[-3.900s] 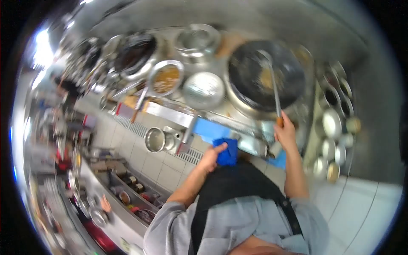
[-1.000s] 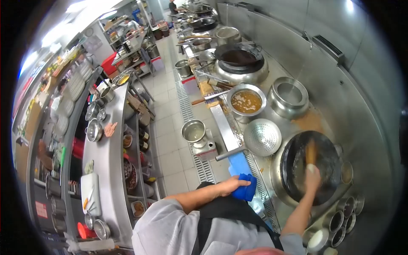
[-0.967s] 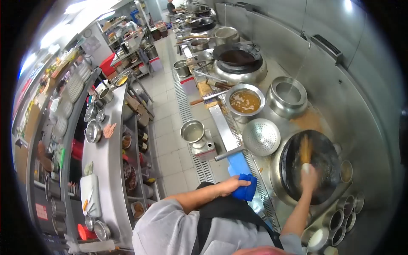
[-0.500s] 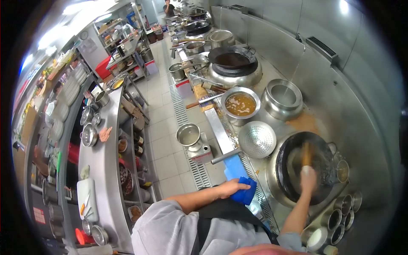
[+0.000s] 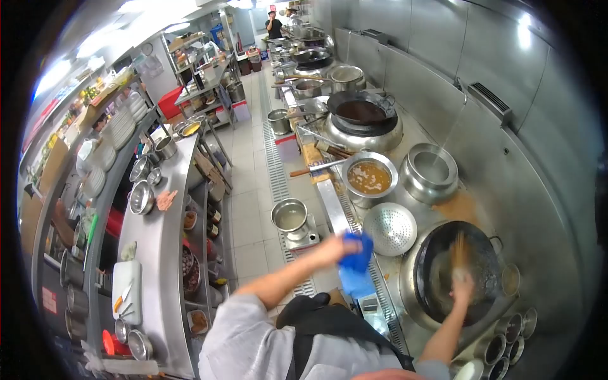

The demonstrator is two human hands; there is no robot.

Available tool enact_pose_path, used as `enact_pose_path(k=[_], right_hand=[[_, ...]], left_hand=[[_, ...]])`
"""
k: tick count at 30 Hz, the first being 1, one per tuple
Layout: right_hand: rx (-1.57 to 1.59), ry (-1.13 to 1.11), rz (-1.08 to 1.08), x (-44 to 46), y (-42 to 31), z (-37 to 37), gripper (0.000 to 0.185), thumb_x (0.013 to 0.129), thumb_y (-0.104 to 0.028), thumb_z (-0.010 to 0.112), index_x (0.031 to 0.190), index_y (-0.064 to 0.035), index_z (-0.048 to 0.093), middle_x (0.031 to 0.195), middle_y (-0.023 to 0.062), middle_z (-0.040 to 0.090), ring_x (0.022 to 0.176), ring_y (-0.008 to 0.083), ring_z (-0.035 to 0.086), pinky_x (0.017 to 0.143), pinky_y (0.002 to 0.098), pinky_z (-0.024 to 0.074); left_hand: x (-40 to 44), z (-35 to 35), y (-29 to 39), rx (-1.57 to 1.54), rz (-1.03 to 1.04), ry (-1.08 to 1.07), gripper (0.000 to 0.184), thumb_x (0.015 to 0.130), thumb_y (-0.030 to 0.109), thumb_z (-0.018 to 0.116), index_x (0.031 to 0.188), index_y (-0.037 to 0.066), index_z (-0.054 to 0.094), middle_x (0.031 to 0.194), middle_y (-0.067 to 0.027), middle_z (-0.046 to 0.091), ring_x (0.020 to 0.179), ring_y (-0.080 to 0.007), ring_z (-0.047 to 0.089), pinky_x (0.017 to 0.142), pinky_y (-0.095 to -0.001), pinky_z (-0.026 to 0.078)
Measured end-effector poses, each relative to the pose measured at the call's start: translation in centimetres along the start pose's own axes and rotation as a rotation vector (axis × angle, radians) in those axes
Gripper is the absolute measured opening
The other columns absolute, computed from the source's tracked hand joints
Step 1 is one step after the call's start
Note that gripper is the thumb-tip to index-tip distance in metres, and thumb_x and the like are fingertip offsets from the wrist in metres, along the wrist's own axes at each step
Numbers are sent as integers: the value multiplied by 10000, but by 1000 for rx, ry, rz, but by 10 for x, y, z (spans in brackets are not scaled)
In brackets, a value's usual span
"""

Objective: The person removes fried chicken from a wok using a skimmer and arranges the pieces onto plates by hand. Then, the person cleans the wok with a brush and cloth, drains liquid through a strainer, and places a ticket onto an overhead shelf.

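My right hand [image 5: 462, 287] is closed around the handle of a bamboo wok brush [image 5: 460, 252], blurred by motion. The brush's bristles are inside a large black wok [image 5: 433, 292] on the near burner, which has some liquid in it. My left hand [image 5: 330, 251], also blurred, grips a folded blue cloth [image 5: 356, 252] over the front edge of the range. Just below it is a lighter blue cloth [image 5: 358, 282]. Beside the blue cloth rests a round perforated strainer [image 5: 390, 228]; its handle is hidden behind my left hand and the cloth.
A pan of brown liquid [image 5: 368, 178] and a steel pot [image 5: 429, 172] under a thin water stream stand beyond the strainer. Seasoning containers [image 5: 508, 328] line the near right. A pot [image 5: 289, 215] stands left of the range. A steel counter [image 5: 166, 244] holds a cutting board [image 5: 127, 292] with a knife.
My left hand has lifted the blue cloth up and forward, over the strainer's handle. My right hand keeps the brush in the wok, shifted slightly. The view has tilted a little.
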State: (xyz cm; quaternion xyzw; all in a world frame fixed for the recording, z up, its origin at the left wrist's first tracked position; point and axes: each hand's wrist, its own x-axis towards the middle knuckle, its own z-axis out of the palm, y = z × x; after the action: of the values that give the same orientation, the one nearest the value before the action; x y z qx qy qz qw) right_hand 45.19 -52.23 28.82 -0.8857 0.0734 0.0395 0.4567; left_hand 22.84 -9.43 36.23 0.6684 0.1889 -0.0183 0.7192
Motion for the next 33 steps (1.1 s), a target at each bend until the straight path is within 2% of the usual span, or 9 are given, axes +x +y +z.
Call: enact_pose_path(k=[5,9,13,18,21,23,27,29,33], right_hand=[[31,-398,56,-59,-10,-49,511,841,-109,691,1341,-102,582,815,77,657,546,152,588,380,291,446],[-109,-301,192,-17,43,-131,465,865,-174,653,1325,-112,617,863,112,710,510,140,596,351,276,392],[25,99,-29,20,53,-64,443,860,-158,649,1290,-65,604,824,107,665,516,176,588,353,316,416],[-65,-132,-101,-42,-8,2,503,838,-135,679,1332,-89,595,907,127,689,564,198,622,449,341,500],[-139,-297,-104,-77,3,-58,487,838,-108,672,1322,-110,618,909,126,697,570,197,622,484,332,509],[-205,-330,130,-71,5,-116,472,862,-121,656,1332,-125,615,888,111,698,582,178,613,480,312,491],[-49,-39,174,8,52,-135,472,861,-151,650,1330,-119,607,887,75,673,593,173,574,488,330,479],[-51,125,61,39,48,-77,500,883,-179,642,1377,-137,571,875,132,678,494,189,546,424,329,453],[-167,-125,12,-12,-36,1,560,848,-190,662,1395,-119,562,893,133,677,549,176,582,443,346,485]], left_hand=[[64,-169,212,412,547,546,493,791,201,737,1215,59,529,1007,-121,667,903,-232,674,776,-369,565],[46,-228,308,362,648,671,503,768,199,746,1189,36,527,1021,-137,672,864,-229,677,761,-365,565],[46,-192,286,372,555,527,399,825,195,707,1166,22,595,1001,-121,687,844,-224,681,755,-364,573],[36,-102,169,458,284,204,540,827,320,726,1292,76,600,1044,-104,706,896,-206,689,813,-354,561],[6,-66,84,389,131,-34,526,863,328,726,1283,35,604,1109,-99,695,977,-193,666,848,-336,547],[-10,-55,25,234,-69,-131,510,873,310,719,1280,25,603,1108,-98,688,982,-187,662,865,-329,542],[-25,-11,-62,-6,-210,-106,495,884,290,709,1285,21,601,1151,-116,669,1011,-186,652,879,-335,536],[-15,-7,-71,195,-97,-142,614,852,345,727,1342,22,550,1171,-153,666,1021,-233,657,897,-366,531],[-4,-42,62,600,-76,62,785,765,404,771,1416,67,489,1199,-203,656,1052,-330,654,944,-402,511]])
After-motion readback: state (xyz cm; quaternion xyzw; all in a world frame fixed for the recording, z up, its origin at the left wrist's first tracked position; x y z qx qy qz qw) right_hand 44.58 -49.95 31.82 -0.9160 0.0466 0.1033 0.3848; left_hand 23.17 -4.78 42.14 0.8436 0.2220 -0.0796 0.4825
